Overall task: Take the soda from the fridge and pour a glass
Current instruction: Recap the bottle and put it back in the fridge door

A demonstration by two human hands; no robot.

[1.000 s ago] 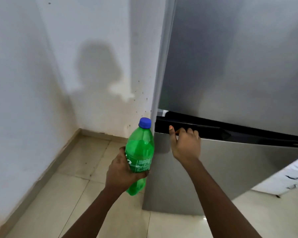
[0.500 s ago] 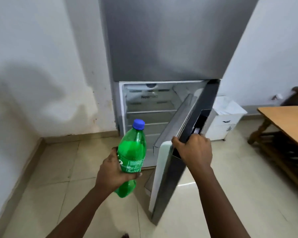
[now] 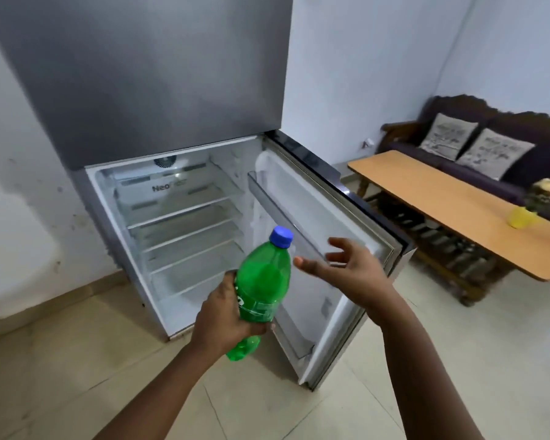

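left hand point(image 3: 226, 315): wrapped around soda bottle point(image 3: 262, 285), before open fridge point(image 3: 185, 217) | right hand point(image 3: 346, 268): spread wide, empty | risk: one-handed grip on smooth bottle may slip

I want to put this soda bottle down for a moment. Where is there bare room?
The fridge shelves all look bare. The wooden table is clear along its near and middle stretch; its far right end is crowded by a yellow cup. The floor before the fridge is open.
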